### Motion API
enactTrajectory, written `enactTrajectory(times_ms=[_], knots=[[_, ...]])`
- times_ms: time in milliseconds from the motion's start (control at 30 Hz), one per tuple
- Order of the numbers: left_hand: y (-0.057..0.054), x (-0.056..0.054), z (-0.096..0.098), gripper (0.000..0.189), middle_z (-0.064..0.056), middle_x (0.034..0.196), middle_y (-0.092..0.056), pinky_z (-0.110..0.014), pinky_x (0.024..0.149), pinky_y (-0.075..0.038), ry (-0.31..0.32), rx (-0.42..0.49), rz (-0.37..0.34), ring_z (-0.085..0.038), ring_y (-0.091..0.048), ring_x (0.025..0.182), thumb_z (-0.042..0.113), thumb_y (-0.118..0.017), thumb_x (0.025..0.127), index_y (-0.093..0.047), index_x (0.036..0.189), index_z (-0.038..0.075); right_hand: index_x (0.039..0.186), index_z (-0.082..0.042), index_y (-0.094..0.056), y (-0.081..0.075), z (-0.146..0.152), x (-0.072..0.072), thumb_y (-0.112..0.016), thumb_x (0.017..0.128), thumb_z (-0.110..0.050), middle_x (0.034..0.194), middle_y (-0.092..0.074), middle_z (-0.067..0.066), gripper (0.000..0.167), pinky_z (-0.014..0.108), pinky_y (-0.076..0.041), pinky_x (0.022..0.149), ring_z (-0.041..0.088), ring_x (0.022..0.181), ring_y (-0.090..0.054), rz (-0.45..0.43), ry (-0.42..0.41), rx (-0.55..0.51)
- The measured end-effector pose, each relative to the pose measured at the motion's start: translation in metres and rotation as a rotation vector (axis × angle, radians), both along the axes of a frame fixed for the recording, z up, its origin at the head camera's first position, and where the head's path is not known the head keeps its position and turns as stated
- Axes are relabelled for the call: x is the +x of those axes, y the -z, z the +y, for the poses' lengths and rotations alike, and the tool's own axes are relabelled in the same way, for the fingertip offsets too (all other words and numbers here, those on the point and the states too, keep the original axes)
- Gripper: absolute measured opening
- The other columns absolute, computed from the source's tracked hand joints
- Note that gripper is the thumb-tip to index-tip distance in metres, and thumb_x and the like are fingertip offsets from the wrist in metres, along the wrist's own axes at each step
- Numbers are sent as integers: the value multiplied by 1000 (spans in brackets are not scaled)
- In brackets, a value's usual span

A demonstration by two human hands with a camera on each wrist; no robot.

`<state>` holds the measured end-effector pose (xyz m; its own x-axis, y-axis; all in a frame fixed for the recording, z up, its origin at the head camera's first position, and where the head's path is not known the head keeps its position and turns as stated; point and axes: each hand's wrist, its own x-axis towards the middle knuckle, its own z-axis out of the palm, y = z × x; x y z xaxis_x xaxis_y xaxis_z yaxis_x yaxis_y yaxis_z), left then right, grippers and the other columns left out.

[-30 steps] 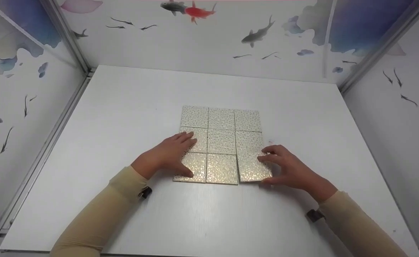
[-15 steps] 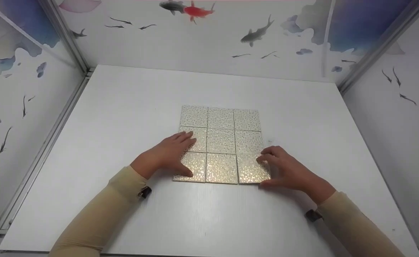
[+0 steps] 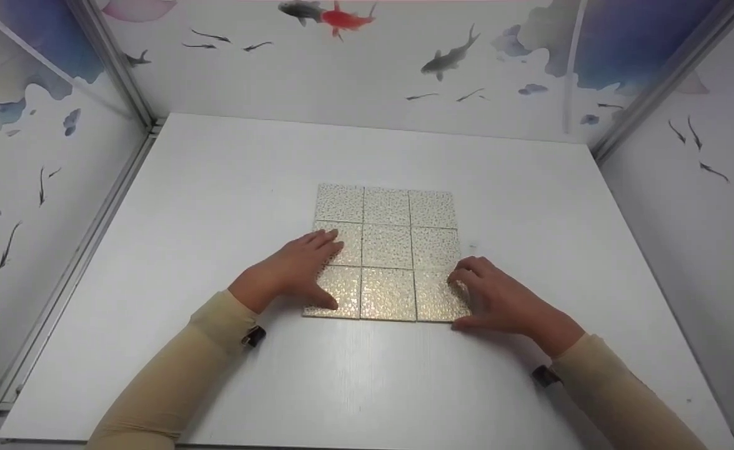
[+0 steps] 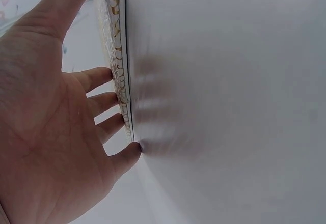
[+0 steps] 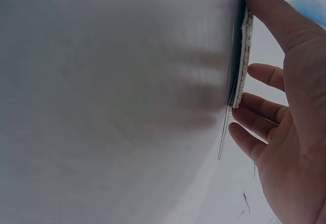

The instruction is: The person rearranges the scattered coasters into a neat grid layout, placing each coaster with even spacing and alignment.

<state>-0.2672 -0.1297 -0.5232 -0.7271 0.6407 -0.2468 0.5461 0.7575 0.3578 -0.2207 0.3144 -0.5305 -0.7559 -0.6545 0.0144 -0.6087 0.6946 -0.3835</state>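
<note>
Square speckled tiles with gold glints lie in three rows of three on the white table, such as the middle tile (image 3: 387, 247). My left hand (image 3: 295, 272) rests along the grid's left edge, fingers spread over the middle-left tile (image 3: 349, 240) and thumb on the near-left tile (image 3: 344, 284). In the left wrist view its fingertips touch the gold-marked tile edge (image 4: 117, 40). My right hand (image 3: 501, 297) holds the near-right tile (image 3: 435, 297), thumb at its front corner and curled fingers at its right side. A dark gap shows under that tile's edge (image 5: 245, 56) in the right wrist view.
The white table (image 3: 367, 387) extends around the grid on all sides. Printed panels with fish (image 3: 448, 61) stand at the back and both sides, joined by metal posts. A faint small mark (image 3: 473, 245) lies right of the grid.
The near-right tile has moved toward the front and down, level with its row, uncovering the seam to the tile behind it. My right hand moved with it; my left hand stays put.
</note>
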Motion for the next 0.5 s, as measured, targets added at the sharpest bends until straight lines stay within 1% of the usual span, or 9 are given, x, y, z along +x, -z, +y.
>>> enactTrajectory(times_ms=[133, 267, 400, 500], knots=[[-2, 2, 0, 127, -15, 185, -12, -54, 137, -17, -2, 2, -3, -39, -11, 170, 67, -89, 84, -25, 176, 7, 138, -19, -66, -1, -1, 0, -100, 79, -54, 144, -56, 0, 77, 46, -54, 111, 21, 133, -54, 5, 0, 13], [-4, 3, 1, 127, -14, 185, -11, -55, 136, -17, -11, 6, -14, -39, -10, 170, 66, -89, 85, -25, 176, 8, 136, -18, -67, -1, -1, 1, -100, 78, -56, 141, -58, -1, 76, 45, -55, 109, 21, 130, -57, 42, -15, 34], [-4, 4, 1, 126, -13, 185, -11, -56, 136, -17, -20, 15, -19, -38, -10, 170, 65, -90, 84, -25, 177, 9, 135, -18, -68, -2, -2, 2, -100, 78, -55, 138, -60, -2, 76, 44, -55, 107, 21, 127, -58, 68, -26, 52], [-3, 3, 1, 126, -12, 185, -11, -55, 136, -17, -21, 18, -13, -38, -10, 170, 66, -90, 84, -25, 176, 9, 136, -18, -68, -2, -2, 2, -100, 78, -56, 138, -60, -2, 77, 44, -55, 108, 21, 128, -59, 75, -25, 62]])
